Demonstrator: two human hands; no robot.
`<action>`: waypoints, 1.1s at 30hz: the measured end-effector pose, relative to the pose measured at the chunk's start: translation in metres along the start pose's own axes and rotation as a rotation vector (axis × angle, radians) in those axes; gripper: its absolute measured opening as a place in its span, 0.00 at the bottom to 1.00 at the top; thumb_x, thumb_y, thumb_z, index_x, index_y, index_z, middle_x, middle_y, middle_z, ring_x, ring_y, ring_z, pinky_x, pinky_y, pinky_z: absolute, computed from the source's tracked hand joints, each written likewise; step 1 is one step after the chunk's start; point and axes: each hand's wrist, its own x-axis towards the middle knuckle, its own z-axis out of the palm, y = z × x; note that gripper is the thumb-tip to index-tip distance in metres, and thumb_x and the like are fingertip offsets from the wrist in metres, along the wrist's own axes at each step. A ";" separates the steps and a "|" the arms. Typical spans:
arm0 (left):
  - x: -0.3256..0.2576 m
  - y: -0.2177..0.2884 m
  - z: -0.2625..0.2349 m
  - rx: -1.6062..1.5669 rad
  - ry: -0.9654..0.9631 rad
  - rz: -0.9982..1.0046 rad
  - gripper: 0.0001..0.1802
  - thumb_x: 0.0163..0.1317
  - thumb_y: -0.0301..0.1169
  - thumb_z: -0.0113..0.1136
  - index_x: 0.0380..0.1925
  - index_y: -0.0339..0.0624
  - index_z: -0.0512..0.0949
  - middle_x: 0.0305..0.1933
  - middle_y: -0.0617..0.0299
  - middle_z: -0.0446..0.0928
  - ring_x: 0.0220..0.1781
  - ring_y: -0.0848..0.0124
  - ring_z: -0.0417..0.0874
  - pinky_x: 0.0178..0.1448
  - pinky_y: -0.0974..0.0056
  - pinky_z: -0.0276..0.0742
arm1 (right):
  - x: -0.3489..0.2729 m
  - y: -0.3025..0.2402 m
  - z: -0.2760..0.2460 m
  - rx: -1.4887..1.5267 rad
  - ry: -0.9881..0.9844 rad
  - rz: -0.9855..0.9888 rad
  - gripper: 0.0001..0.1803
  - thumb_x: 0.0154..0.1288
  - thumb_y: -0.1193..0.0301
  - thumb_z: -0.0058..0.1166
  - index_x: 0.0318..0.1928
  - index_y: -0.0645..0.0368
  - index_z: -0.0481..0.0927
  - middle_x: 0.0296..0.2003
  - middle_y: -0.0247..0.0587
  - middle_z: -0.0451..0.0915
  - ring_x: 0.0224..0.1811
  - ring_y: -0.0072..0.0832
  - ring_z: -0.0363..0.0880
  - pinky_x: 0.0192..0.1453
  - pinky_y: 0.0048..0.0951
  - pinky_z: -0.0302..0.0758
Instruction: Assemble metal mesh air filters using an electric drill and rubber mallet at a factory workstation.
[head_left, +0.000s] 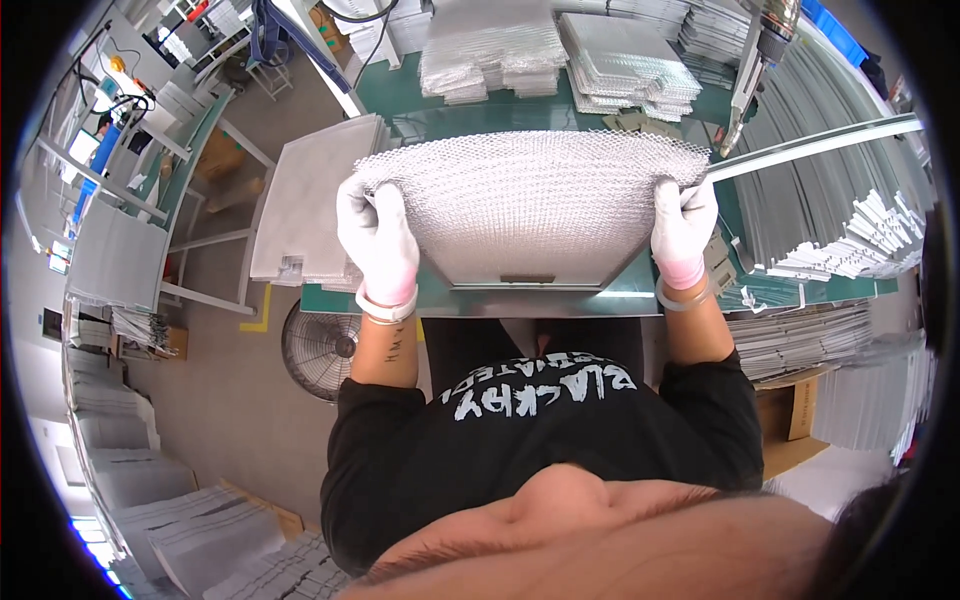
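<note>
A wide sheet of silvery expanded-metal mesh (535, 200), layered and slightly bowed, with ragged edges, is held above the green workbench (440, 118), over a flat metal frame (530, 283). The gloved left hand (378, 240) is closed around its left edge, and the gloved right hand (683, 228) grips the right edge. Stacks of similar mesh (495, 55) sit farther back.

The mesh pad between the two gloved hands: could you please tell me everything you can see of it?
The mesh pad is a thick, silvery sheet of expanded metal mesh, seemingly several layers, with ragged edges. It lies wide and roughly rectangular over a flat metal frame on the green workbench. The left hand in a white glove grips its left edge, and the right hand grips its right edge, fingers curled over the top.
</note>
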 end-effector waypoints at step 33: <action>0.035 0.004 -0.025 -0.192 -0.470 -0.032 0.07 0.63 0.25 0.58 0.40 0.37 0.73 0.38 0.52 0.76 0.41 0.64 0.78 0.49 0.62 0.74 | 0.024 -0.024 -0.004 -0.086 -0.326 0.119 0.07 0.65 0.80 0.52 0.42 0.66 0.79 0.35 0.34 0.80 0.37 0.16 0.75 0.42 0.20 0.72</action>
